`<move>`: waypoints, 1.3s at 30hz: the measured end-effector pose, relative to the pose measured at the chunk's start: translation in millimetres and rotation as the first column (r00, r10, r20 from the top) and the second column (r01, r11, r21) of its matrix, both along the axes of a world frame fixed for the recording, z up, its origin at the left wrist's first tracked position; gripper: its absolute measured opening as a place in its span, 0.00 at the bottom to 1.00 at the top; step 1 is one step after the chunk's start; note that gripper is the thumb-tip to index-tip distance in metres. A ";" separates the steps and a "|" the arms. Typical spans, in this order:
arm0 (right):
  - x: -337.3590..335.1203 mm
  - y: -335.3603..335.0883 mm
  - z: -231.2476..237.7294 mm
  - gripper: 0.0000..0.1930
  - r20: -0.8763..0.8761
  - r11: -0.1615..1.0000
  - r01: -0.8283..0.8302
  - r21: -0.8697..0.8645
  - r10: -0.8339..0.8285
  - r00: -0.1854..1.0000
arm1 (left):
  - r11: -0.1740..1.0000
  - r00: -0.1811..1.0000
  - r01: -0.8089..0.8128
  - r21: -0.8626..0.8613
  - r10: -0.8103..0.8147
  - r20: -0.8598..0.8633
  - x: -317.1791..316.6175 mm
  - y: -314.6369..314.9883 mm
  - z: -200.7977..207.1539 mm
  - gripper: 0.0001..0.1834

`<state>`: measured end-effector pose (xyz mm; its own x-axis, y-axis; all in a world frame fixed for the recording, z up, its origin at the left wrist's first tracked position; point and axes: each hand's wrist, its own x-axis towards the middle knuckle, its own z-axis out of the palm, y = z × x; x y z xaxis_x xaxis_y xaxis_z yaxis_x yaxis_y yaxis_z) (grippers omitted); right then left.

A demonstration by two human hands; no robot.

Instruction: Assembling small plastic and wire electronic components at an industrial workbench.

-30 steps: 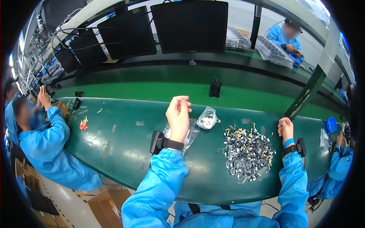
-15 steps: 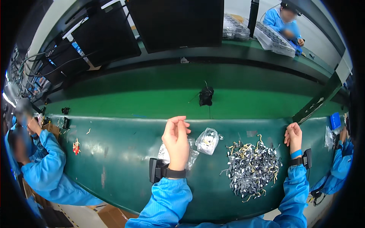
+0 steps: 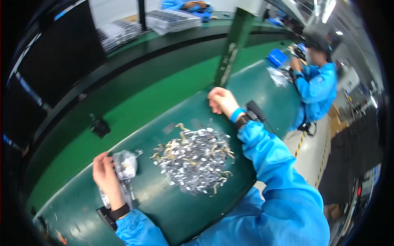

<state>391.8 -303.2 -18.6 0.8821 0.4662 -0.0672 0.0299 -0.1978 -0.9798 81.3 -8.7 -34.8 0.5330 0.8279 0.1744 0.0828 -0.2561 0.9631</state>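
My left hand [image 3: 105, 174] is over the table at the lower left, fingers loosely stretched and apart, holding nothing that I can see. Right beside its fingertips is a clear plastic bag [image 3: 125, 165] with small pale pieces inside. Another clear bag [image 3: 130, 191] lies partly hidden behind my left hand and wrist. My right hand [image 3: 223, 101] rests near the table's far edge, its fingers curled in with nothing visible in them. Between my hands spreads a heap of small dark, white and tan flex-cable-like parts [image 3: 195, 160], blurred by motion.
A black object [image 3: 99, 126] sits on the green surface beyond the table edge. A green post [image 3: 232, 53] rises past my right hand. To the right, a person in blue [image 3: 318, 88] works near a blue bin [image 3: 278, 58]. Stacked clear trays [image 3: 172, 20] stand on the back shelf.
My view has swung to the right and tilted, so the heap and both hands appear shifted left. The right-hand person is now in fuller view. My right fingers look more curled.
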 end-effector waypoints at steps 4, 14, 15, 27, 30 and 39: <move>2.2 -7.1 -6.3 0.04 -0.062 1.000 -0.022 -0.020 0.021 0.998 | 0.998 0.999 0.049 -0.035 -0.048 0.009 0.6 2.5 -10.2 0.10; -7.4 -7.4 -5.0 0.03 -0.144 0.998 -0.051 -0.044 0.044 0.989 | 0.996 0.998 -0.054 -0.064 0.056 0.023 -8.4 2.8 -10.7 0.11; -6.0 -5.6 -5.1 0.04 -0.134 0.998 -0.064 -0.021 0.061 0.989 | 0.996 0.996 -0.082 -0.040 0.084 0.043 -8.2 4.9 -10.9 0.11; 3.2 -17.5 -9.5 0.02 -0.067 0.970 -0.233 0.074 0.238 0.969 | 0.606 0.734 -0.666 0.436 0.636 0.238 -102.0 -22.0 4.4 0.15; -3.1 -21.2 -11.3 0.00 -0.048 0.951 -0.259 0.166 0.270 0.962 | 0.660 0.757 -0.622 0.422 0.644 0.110 -98.7 -35.2 -5.6 0.15; -5.7 -27.3 -12.9 0.02 -0.088 0.927 -0.311 0.211 0.335 0.938 | 0.845 0.841 -0.450 0.289 0.509 -0.181 -60.3 -50.2 -51.8 0.15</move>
